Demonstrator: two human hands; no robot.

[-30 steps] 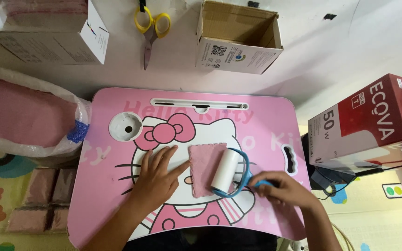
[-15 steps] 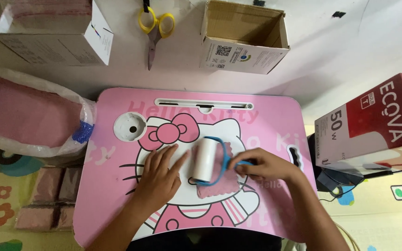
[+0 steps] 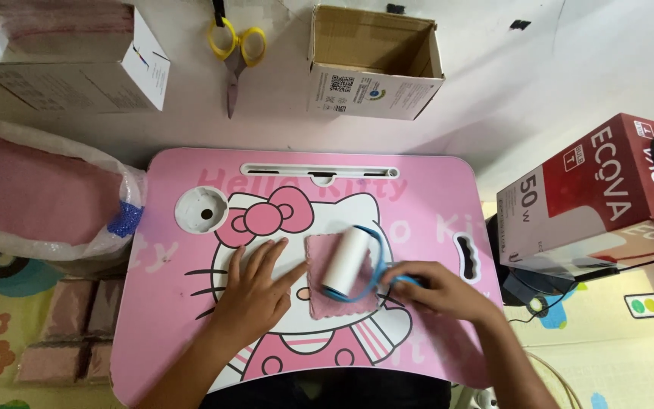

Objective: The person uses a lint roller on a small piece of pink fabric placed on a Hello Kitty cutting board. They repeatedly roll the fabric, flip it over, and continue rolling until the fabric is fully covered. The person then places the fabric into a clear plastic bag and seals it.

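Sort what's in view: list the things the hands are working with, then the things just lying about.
In use: lint roller, held by the right hand; pink cloth, pinned by the left hand; lap desk beneath.

Lying about: scissors, open carton, white box, red box, bagged pink stack.

Small pink cloth [image 3: 325, 282], square-ish, fuzzy, lies flat on the pink bench [image 3: 433, 220] near its middle, over the printed cartoon cat. Lint roller [image 3: 346, 261]: white cylinder on a blue frame and blue handle, lying on top of the cloth, tilted slightly, its top end past the cloth's upper right edge, handle pointing right.
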